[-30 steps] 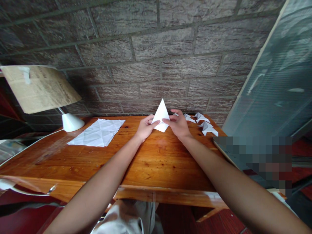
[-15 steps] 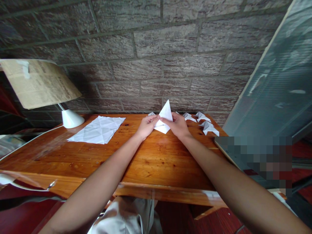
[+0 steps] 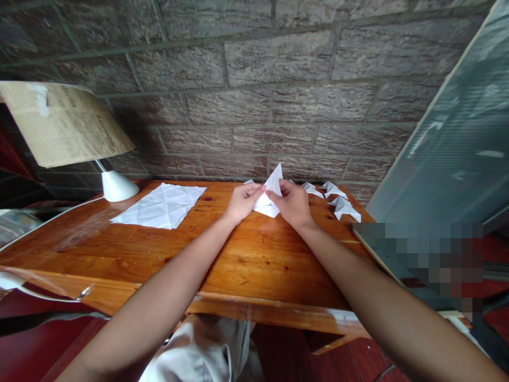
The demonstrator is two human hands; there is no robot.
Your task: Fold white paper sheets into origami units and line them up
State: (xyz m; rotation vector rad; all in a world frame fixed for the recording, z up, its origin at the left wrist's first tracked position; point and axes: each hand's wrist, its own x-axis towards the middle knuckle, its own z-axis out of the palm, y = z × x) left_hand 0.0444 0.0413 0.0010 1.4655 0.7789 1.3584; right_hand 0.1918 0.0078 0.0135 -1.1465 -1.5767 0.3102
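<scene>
A pointed, folded white paper is at the centre of the frame, pinched on its left side by the left hand's grip and on its right by the right hand's. Around it on the worktop, small folded pieces lie right of centre, creased sheets left of centre, and a lamp stands farther left.

Left hand, right hand pinch folded paper, tip up, near table back edge; creased sheets (beside lamp) toward back-left corner; folded pieces near back-right corner.
</scene>
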